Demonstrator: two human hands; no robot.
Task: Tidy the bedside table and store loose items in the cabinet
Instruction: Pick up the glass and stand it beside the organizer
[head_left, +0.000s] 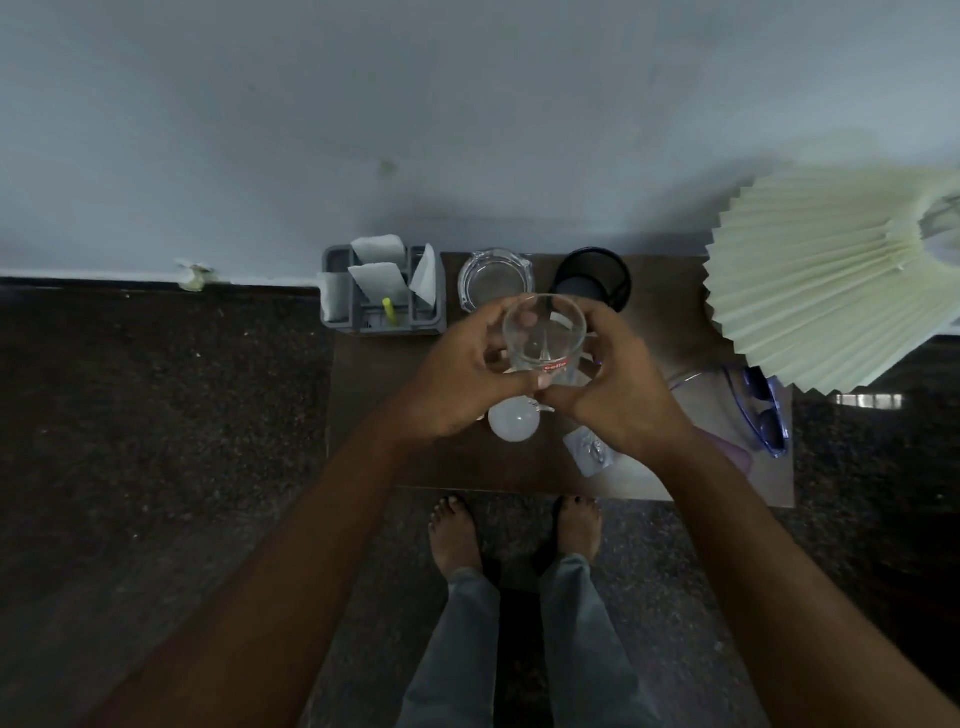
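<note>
A clear drinking glass (544, 335) with a red label is held above the brown bedside table (447, 462). My left hand (462, 379) wraps its left side and my right hand (618, 384) wraps its right side, thumbs meeting under the glass. Below the hands a white light bulb (511, 418) lies on the table. A small clear plastic packet (592, 449) lies near my right wrist. Blue-framed sunglasses (763, 410) rest at the table's right side.
A grey organiser (382, 291) with white papers and a yellow marker stands at the back left. A glass ashtray (493, 278) and a black cup (592, 278) stand along the wall. A pleated lampshade (831, 280) overhangs the right. My bare feet (457, 535) stand on dark floor.
</note>
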